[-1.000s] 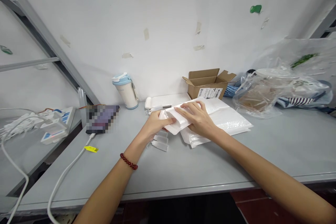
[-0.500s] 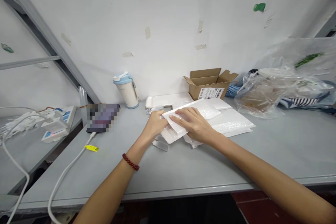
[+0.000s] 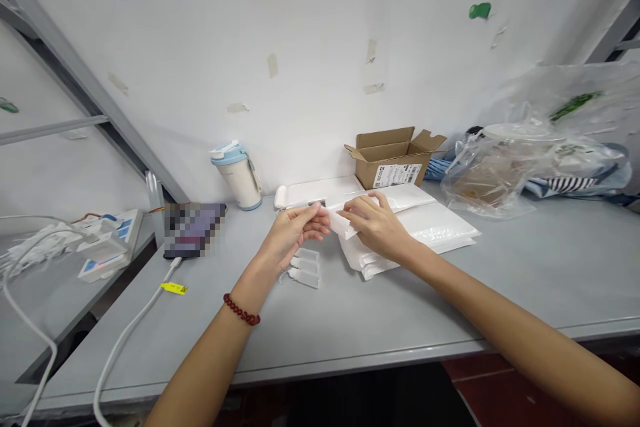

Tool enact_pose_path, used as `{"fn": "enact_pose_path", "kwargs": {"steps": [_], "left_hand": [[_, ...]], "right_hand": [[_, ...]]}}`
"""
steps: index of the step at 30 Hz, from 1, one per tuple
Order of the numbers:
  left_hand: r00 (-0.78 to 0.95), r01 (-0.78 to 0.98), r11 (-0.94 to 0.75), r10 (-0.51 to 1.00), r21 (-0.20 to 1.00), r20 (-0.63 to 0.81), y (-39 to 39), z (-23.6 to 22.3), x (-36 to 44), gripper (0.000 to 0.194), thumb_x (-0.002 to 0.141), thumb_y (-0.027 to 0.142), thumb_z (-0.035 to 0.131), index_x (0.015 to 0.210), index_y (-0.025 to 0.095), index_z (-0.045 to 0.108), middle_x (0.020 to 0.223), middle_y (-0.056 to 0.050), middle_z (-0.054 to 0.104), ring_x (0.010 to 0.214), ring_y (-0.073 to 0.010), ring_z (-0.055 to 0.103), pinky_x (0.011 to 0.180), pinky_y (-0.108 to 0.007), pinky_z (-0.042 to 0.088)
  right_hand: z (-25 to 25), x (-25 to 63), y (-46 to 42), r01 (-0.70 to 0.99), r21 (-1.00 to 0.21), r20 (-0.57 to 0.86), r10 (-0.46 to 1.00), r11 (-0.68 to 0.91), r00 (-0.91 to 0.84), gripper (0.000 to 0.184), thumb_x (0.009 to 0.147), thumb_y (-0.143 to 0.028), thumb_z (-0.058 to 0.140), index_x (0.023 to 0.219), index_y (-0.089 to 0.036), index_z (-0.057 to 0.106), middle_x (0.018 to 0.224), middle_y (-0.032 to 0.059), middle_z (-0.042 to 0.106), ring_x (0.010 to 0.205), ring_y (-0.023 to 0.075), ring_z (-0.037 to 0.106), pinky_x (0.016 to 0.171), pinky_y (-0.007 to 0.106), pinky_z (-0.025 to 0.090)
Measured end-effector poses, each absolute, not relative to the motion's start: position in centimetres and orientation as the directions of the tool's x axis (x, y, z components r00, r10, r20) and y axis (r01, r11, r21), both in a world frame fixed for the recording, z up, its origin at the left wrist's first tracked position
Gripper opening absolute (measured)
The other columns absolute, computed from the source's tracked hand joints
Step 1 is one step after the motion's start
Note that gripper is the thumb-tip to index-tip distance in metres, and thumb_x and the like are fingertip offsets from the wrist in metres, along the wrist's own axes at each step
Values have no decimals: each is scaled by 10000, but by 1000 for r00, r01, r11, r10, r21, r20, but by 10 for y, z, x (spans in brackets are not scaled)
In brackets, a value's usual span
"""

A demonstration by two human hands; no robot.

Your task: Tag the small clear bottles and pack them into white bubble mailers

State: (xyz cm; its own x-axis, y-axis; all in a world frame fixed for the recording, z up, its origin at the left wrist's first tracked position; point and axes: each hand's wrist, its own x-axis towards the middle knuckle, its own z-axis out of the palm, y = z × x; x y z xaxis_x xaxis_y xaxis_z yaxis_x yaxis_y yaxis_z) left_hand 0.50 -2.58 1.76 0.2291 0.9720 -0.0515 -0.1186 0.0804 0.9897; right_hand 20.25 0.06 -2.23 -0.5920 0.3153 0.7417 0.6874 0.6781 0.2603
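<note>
My left hand (image 3: 295,233) and my right hand (image 3: 375,227) are raised a little above the grey table (image 3: 350,320), both pinching the end of a white bubble mailer (image 3: 345,221) between them. Fingers of each hand are closed on its edge. The mailer comes off a stack of white bubble mailers (image 3: 425,230) lying under my right wrist. Three small clear dropper bottles (image 3: 303,267) lie on the table just below my left hand. A red bead bracelet (image 3: 241,310) is on my left wrist.
At the back stand a blue-lidded cup (image 3: 236,173), a white flat device (image 3: 315,191) and an open cardboard box (image 3: 393,157). Clear plastic bags (image 3: 525,160) fill the right rear. A phone (image 3: 193,227), white cable (image 3: 125,340) and power strip (image 3: 107,243) lie left.
The mailer was pressed flat under both hands; now both hands have lifted its near end and pinch it, my left hand drawn slightly away to the left.
</note>
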Motion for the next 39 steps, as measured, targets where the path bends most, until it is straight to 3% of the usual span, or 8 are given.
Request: {"fn": "enact_pose_path", "kwargs": {"steps": [6,10,13,17,20,23,29,39], "left_hand": [[205,177,-139,973,974,102,-27,8,12,191,733,176,615,904,152,698,918,-69,667,776,-143,613,671,-258,526],[216,371,-431,901,822,375,-28,-2,19,215,756,202,593,954,184,674,1061,-75,627,849,-155,608,701,-272,539],[204,441,-505,862,742,465,-28,-10,26,214,815,231,530,981,180,654,1021,-71,645,815,-147,607,674,-257,530],[201,465,-458,888,757,414,-24,-15,35,212,855,248,462,910,172,652,825,-40,665,707,-138,604,647,-256,506],[169,447,-378,926,811,339,-18,-8,38,165,830,238,498,776,155,629,655,-9,625,584,-122,575,595,-242,485],[115,340,-195,980,920,165,-11,2,40,151,792,211,549,667,141,593,538,9,571,511,-109,549,544,-225,471],[116,100,155,979,983,-166,6,9,50,181,768,165,600,598,110,571,542,-12,550,494,-86,543,508,-202,474],[-3,458,102,994,883,-113,27,12,47,189,761,167,567,589,104,609,599,-106,664,538,-176,638,578,-288,530]], "right_hand": [[-20,200,-2,680,322,811,180,658,-557,236,842,-18,426,716,-191,527,775,1,653,739,119,545,871,337,328],[-15,201,-4,706,308,845,158,638,-511,243,847,-20,427,710,-199,517,705,-29,638,691,96,539,881,327,310],[-13,201,-6,727,295,862,156,621,-483,221,865,-46,442,729,-197,527,654,-48,616,664,85,531,885,326,296],[-11,203,-4,768,271,876,181,580,-447,120,895,-170,504,790,-191,559,650,-34,613,688,108,533,890,347,281],[-9,208,0,819,203,894,239,537,-379,102,899,-255,518,922,-183,586,846,38,664,869,164,552,908,371,267],[-6,213,5,877,128,901,315,463,-298,187,907,-258,487,1041,-168,581,1040,99,643,1022,218,506,923,392,259],[-9,219,15,907,42,747,589,420,-307,190,909,-229,450,989,-161,608,1064,112,629,1006,241,487,907,415,267],[-14,226,21,887,-210,468,839,411,-277,274,909,-355,426,1013,-179,609,1136,139,541,1057,265,448,864,404,358]]}}
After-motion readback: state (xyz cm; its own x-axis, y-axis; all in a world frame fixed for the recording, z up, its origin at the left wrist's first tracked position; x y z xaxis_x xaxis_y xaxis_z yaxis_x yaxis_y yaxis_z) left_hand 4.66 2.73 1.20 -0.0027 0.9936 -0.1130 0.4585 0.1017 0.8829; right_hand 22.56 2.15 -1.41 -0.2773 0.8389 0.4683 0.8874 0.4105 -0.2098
